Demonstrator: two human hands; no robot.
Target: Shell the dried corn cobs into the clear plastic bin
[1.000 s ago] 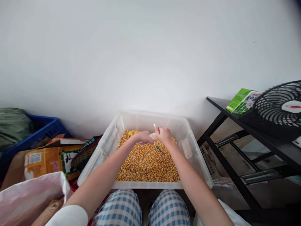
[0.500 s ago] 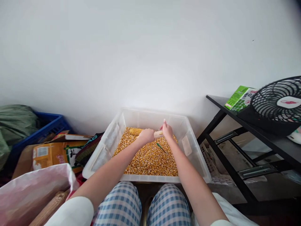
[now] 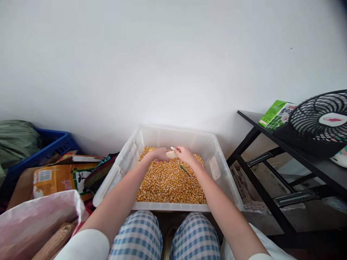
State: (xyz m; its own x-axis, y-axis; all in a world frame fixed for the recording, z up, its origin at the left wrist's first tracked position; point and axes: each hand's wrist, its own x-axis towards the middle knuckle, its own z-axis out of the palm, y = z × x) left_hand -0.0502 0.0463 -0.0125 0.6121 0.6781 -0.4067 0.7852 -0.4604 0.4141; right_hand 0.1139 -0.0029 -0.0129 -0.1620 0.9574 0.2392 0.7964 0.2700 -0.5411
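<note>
A clear plastic tub (image 3: 219,169) on the floor in front of my knees holds a thick layer of loose yellow corn kernels (image 3: 168,184). Over its far part, my left hand (image 3: 159,154) and my right hand (image 3: 184,154) both grip one corn cob (image 3: 171,154), of which only a pale stripped stretch shows between them. A small green-handled tool (image 3: 184,170) lies on the kernels just below my right hand.
A pink plastic bag (image 3: 35,220) with bare cobs sits at the lower left, beside cardboard boxes (image 3: 58,177) and a blue crate (image 3: 46,151). At the right a black table (image 3: 303,159) carries a black fan (image 3: 320,122) and a green carton (image 3: 275,113). White wall behind.
My hands have shifted left and lowered slightly with the cob. The cob's yellow kernelled end, seen left of my left hand half a second ago, is now hidden.
</note>
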